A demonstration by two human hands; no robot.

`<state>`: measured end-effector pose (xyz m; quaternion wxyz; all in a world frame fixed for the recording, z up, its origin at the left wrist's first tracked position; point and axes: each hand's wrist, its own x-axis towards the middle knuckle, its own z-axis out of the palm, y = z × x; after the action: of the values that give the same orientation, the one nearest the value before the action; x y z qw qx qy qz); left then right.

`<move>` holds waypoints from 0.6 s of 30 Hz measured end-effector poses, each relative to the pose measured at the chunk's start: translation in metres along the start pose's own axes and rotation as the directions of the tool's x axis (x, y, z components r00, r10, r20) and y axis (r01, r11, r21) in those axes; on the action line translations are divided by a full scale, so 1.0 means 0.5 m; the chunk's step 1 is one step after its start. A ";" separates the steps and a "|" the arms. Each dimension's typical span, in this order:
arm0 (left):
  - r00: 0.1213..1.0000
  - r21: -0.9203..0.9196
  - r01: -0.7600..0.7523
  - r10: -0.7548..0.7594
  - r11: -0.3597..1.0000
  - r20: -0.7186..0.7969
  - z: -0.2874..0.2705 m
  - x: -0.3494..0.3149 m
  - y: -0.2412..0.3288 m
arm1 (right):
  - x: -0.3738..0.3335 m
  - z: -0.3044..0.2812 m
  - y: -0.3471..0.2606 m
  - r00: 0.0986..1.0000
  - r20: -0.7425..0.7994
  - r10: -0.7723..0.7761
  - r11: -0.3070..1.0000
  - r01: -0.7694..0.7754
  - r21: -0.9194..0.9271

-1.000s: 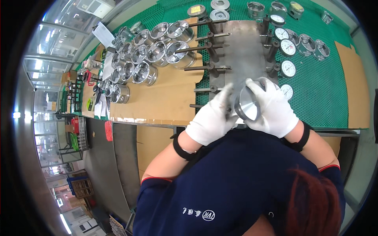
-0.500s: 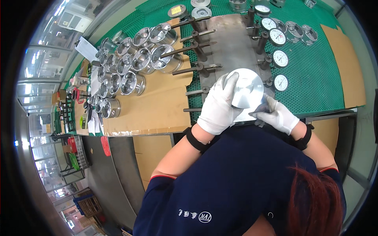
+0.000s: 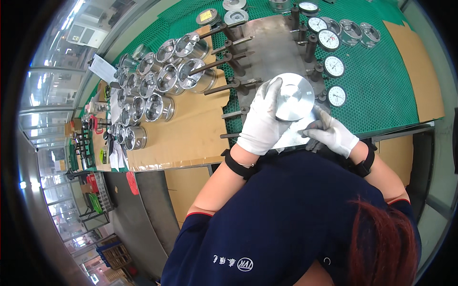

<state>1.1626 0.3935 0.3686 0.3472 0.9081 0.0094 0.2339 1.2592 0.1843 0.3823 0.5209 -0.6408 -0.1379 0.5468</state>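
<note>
My left hand (image 3: pixel 261 117), in a white glove, grips a shiny round metal piston (image 3: pixel 295 97) from its left side, thumb along the rim. The piston's flat, turned face points up toward me. At its lower right, my right hand (image 3: pixel 331 133), gloved with greyish fingertips, has its fingers apart; one fingertip is close to the piston's rim, and I cannot tell if it touches. Under both hands is a bright surface (image 3: pixel 292 138) at the near end of a grey metal plate (image 3: pixel 276 47).
Dial gauges (image 3: pixel 334 66) on dark posts line the plate's right edge. Dark rods on posts (image 3: pixel 232 64) line its left. Several pistons (image 3: pixel 160 107) stand on cardboard (image 3: pixel 191 133) at left. More pistons (image 3: pixel 351 31) sit on the green mat (image 3: pixel 381 90) at the far right.
The piston and my left hand have shifted slightly up and left in view, with the whole scene shifting too. My right hand's fingers have spread and an index finger has lifted toward the rim.
</note>
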 end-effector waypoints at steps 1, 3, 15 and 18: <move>1.000 -0.009 -0.012 0.012 1.000 -0.003 -0.001 0.002 0.002 | 0.004 -0.002 0.007 1.000 -0.008 -0.023 1.000 0.023 -0.015; 1.000 -0.014 -0.023 0.023 1.000 -0.005 -0.001 0.003 0.002 | 0.006 -0.003 0.011 0.999 -0.016 -0.033 0.999 0.033 -0.025; 1.000 -0.007 -0.010 0.010 1.000 -0.019 0.004 0.003 0.004 | 0.010 -0.002 0.014 0.999 -0.041 -0.012 0.999 0.010 -0.040; 1.000 -0.004 -0.008 0.008 1.000 -0.023 0.003 0.002 0.005 | 0.009 0.001 0.013 0.999 -0.049 -0.005 0.999 0.003 -0.043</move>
<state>1.1640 0.3906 0.3697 0.3482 0.9046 0.0091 0.2457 1.2578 0.1854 0.3746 0.5112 -0.6649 -0.1381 0.5269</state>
